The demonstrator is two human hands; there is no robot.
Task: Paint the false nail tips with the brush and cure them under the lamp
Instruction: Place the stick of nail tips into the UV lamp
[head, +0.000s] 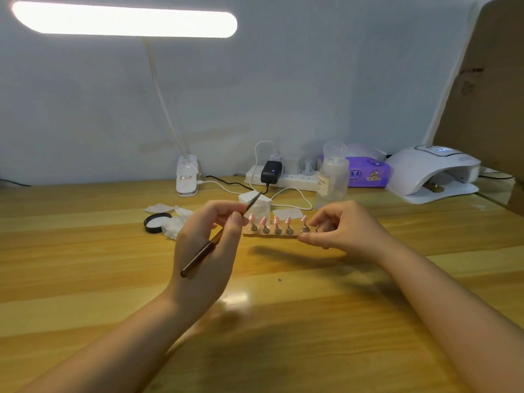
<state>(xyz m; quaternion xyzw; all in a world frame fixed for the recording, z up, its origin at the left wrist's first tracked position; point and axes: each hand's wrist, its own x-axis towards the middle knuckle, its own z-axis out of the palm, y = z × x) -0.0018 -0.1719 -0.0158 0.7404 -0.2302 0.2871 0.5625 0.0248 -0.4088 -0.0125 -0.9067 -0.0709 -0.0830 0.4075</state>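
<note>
Pinching brush left hand; right hand pinching strip, pink tips.

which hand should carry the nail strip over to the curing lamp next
Probably the right hand: it already pinches the right end of the nail strip, and the curing lamp sits at the far right of the table. The left hand is occupied holding the brush.
</note>
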